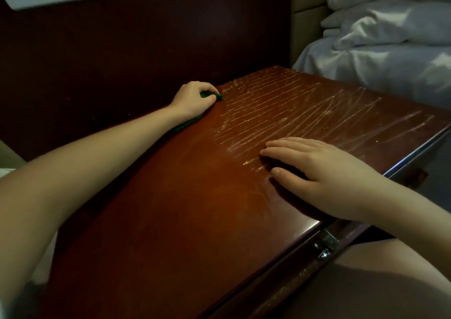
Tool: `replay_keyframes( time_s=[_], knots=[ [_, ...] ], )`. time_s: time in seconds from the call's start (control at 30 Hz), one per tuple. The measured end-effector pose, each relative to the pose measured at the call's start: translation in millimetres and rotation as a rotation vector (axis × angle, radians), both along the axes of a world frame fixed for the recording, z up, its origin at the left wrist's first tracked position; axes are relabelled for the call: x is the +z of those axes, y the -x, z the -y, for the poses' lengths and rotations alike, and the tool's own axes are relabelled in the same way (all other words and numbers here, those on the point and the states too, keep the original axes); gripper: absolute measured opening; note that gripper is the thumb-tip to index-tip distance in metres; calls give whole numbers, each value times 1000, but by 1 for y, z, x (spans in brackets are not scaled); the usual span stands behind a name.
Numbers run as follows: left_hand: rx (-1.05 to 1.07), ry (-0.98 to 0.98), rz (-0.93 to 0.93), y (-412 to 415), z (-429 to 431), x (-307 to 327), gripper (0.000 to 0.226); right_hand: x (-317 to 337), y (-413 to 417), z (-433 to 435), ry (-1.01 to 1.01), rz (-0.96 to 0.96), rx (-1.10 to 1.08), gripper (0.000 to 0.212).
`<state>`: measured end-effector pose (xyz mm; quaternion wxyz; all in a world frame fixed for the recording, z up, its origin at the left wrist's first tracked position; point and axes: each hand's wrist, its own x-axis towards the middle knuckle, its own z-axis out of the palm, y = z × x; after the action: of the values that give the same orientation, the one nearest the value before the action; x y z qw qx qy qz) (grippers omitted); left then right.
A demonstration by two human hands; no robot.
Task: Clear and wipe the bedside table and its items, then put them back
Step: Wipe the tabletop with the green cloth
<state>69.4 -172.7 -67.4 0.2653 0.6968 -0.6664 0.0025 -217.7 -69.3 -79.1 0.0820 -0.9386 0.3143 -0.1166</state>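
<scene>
A left hand (195, 100) grips a bunched green cloth (211, 95) at the far left corner of a scratched, reddish wooden bedside table (170, 209). The right hand (317, 169) rests flat on the tabletop, fingers straight. Rumpled white bedding (380, 40) lies beyond on the right.

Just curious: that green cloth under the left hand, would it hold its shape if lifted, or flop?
Probably floppy: the green cloth bunches inside the gripping left hand, and a thin strip trails out by the wrist. Likely light, since that strip lies thin and flat. It may slide easily on the glossy table.
</scene>
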Motion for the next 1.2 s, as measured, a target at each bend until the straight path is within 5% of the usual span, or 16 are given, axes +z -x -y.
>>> replay_keyframes(
  time_s=[0.67,1.2],
  knots=[
    [104,-34,14,-3,41,1,24,1,1,0,0,22,3,69],
    [-90,3,52,10,-57,-1,22,3,1,-4,-12,2,-11,52]
  ],
)
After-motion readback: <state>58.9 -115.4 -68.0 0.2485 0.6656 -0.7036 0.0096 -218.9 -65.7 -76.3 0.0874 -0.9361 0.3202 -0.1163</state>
